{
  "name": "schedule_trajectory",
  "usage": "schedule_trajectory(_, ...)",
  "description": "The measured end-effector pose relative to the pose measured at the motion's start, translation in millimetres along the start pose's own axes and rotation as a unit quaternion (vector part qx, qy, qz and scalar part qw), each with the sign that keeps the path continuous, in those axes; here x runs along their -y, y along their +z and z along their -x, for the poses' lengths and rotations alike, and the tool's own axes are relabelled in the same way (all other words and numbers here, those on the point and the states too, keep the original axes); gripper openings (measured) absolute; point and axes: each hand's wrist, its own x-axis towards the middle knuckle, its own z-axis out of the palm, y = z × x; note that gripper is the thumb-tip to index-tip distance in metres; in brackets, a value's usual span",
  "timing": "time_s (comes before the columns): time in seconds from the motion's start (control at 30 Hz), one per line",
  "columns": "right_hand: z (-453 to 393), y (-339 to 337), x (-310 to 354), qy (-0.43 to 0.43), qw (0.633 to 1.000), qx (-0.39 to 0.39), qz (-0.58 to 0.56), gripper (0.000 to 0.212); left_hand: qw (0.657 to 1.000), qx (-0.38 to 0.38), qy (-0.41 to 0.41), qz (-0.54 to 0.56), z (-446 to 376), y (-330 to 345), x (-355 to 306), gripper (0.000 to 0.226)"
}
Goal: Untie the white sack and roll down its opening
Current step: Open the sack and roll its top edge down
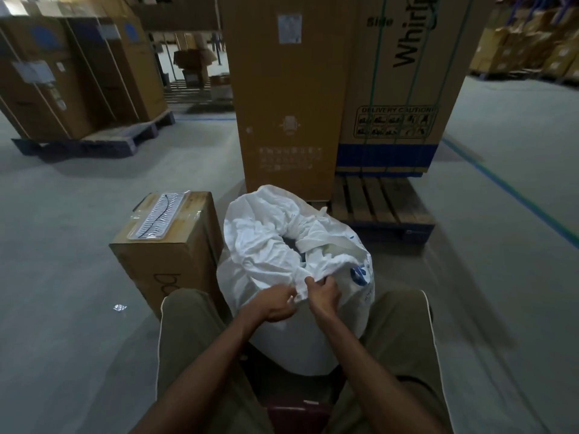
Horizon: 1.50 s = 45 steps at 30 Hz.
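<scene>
The white sack (pixel 269 245) stands upright on the floor between my knees. Its mouth is open, with the fabric bunched and folded outward in a thick crumpled ring around a dark hole. Blue print shows on its right side. My left hand (pixel 275 303) pinches the near edge of the rim from the left. My right hand (pixel 322 294) grips the same fold just beside it, knuckles up. Both hands touch the fabric at the near side of the opening. No tie or cord is visible.
A brown cardboard box (pixel 166 245) with a clear packet on top stands touching the sack's left. Tall appliance cartons (pixel 291 89) on a wooden pallet (pixel 382 211) rise right behind it. More boxed pallets (pixel 72 83) sit far left. Grey floor stretches left and right.
</scene>
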Motion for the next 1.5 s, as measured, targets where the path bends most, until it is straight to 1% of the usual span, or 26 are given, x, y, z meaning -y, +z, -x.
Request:
schedule_trajectory(0.03, 5.3, -2.0, -3.2, -0.005, 1.0, 0.005, 0.003, 0.039, 0.998, -0.057, 0.007, 0.041, 2.3, -6.2, -0.1, 0.037)
schedule_trajectory(0.1, 14.6, -5.2, -8.9, -0.013, 1.0, 0.014, 0.006, 0.04, 0.982, -0.172, 0.006, 0.083, 0.3, -16.4, -1.5, 0.033)
schedule_trajectory(0.17, 16.5, -2.8, -13.8, -0.015, 1.0, 0.009, 0.021, 0.048, 0.975, -0.22, 0.02, 0.023, -12.2, -21.2, -1.5, 0.037)
schedule_trajectory(0.2, 15.3, -0.7, -15.0, -0.015, 0.999, -0.011, 0.031, 0.056, 0.974, -0.221, 0.041, -0.03, -21.1, -21.5, 0.1, 0.047)
schedule_trajectory(0.3, 7.4, 2.6, -11.4, -0.016, 0.992, -0.098, 0.074, 0.097, 0.974, -0.132, 0.053, -0.174, -43.9, -20.9, 6.4, 0.068)
schedule_trajectory(0.37, -2.1, -0.6, -6.5, -0.055, 0.976, -0.126, 0.168, 0.119, 0.967, -0.084, 0.044, -0.237, -58.9, -16.2, 15.4, 0.064)
schedule_trajectory(0.4, -8.6, -2.7, -4.9, -0.083, 0.961, -0.12, 0.235, 0.123, 0.963, -0.071, 0.04, -0.255, -65.4, -14.2, 18.7, 0.06)
schedule_trajectory(0.47, -24.9, -5.9, -2.4, -0.138, 0.923, -0.088, 0.349, 0.114, 0.966, -0.066, 0.041, -0.246, -76.7, -11.5, 24.6, 0.049)
schedule_trajectory(0.53, -42.1, -6.2, 4.1, -0.194, 0.885, -0.072, 0.416, 0.085, 0.972, -0.076, 0.039, -0.217, -84.9, -12.2, 26.7, 0.037)
schedule_trajectory(0.6, -63.3, -1.9, 13.0, -0.249, 0.855, -0.083, 0.447, 0.05, 0.981, -0.073, 0.009, -0.179, -90.4, -13.7, 26.5, 0.029)
schedule_trajectory(0.63, -75.0, 1.7, 18.4, -0.265, 0.849, -0.079, 0.45, 0.04, 0.987, -0.06, -0.013, -0.15, -93.0, -14.9, 27.1, 0.03)
schedule_trajectory(0.67, -86.0, 4.8, 24.9, -0.278, 0.845, -0.068, 0.452, 0.036, 0.99, -0.043, -0.038, -0.126, -96.1, -16.9, 28.3, 0.033)
schedule_trajectory(0.73, -107.1, 11.7, 37.2, -0.287, 0.837, -0.038, 0.465, 0.041, 0.993, -0.016, -0.063, -0.1, -107.2, -21.6, 34.0, 0.036)
schedule_trajectory(0.83, -136.6, 22.4, 56.2, -0.281, 0.803, -0.019, 0.525, 0.046, 0.994, -0.064, -0.06, -0.07, -129.2, -35.0, 42.2, 0.035)
schedule_trajectory(0.9, -152.4, 25.6, 69.2, -0.293, 0.755, -0.04, 0.584, 0.04, 0.991, -0.117, -0.049, -0.043, -144.3, -45.4, 43.5, 0.041)
schedule_trajectory(0.93, -159.6, 27.0, 74.8, -0.291, 0.727, -0.044, 0.621, 0.042, 0.989, -0.135, -0.045, -0.038, -150.9, -51.4, 42.4, 0.041)
schedule_trajectory(0.97, -166.2, 28.5, 79.7, -0.274, 0.705, -0.035, 0.653, 0.049, 0.987, -0.151, -0.039, -0.043, -157.9, -55.2, 42.4, 0.039)
schedule_trajectory(1.0, -172.4, 30.5, 83.5, -0.247, 0.699, -0.02, 0.671, 0.059, 0.986, -0.157, -0.03, -0.053, -164.3, -58.8, 42.1, 0.037)
schedule_trajectory(1.03, -178.2, 32.2, 87.2, -0.212, 0.707, -0.009, 0.675, 0.069, 0.987, -0.151, -0.022, -0.058, -171.5, -60.3, 43.0, 0.038)
schedule_trajectory(1.1, -191.3, 33.7, 92.7, -0.14, 0.762, 0.015, 0.632, 0.08, 0.992, -0.114, -0.025, -0.055, -184.1, -62.3, 43.9, 0.049)
schedule_trajectory(1.13, -197.5, 33.0, 95.1, -0.115, 0.794, 0.038, 0.595, 0.08, 0.993, -0.097, -0.036, -0.054, -188.0, -63.6, 43.4, 0.056)
schedule_trajectory(1.2, -203.0, 27.8, 100.7, -0.111, 0.831, 0.086, 0.538, 0.063, 0.994, -0.085, -0.056, -0.03, -193.9, -65.9, 42.6, 0.067)
schedule_trajectory(1.27, -201.2, 20.7, 106.0, -0.164, 0.841, 0.091, 0.508, 0.041, 0.993, -0.098, -0.057, 0.018, -196.2, -70.1, 41.9, 0.073)
schedule_trajectory(1.33, -193.5, 14.8, 112.7, -0.233, 0.847, 0.075, 0.473, 0.028, 0.99, -0.119, -0.041, 0.058, -197.4, -76.0, 42.0, 0.073)
schedule_trajectory(1.43, -177.1, 3.0, 129.1, -0.313, 0.856, 0.047, 0.409, 0.027, 0.984, -0.16, -0.004, 0.077, -195.8, -90.7, 36.5, 0.066)
schedule_trajectory(1.5, -164.8, -7.7, 142.6, -0.391, 0.828, 0.03, 0.401, 0.027, 0.98, -0.193, 0.016, 0.054, -192.0, -106.0, 29.0, 0.071)
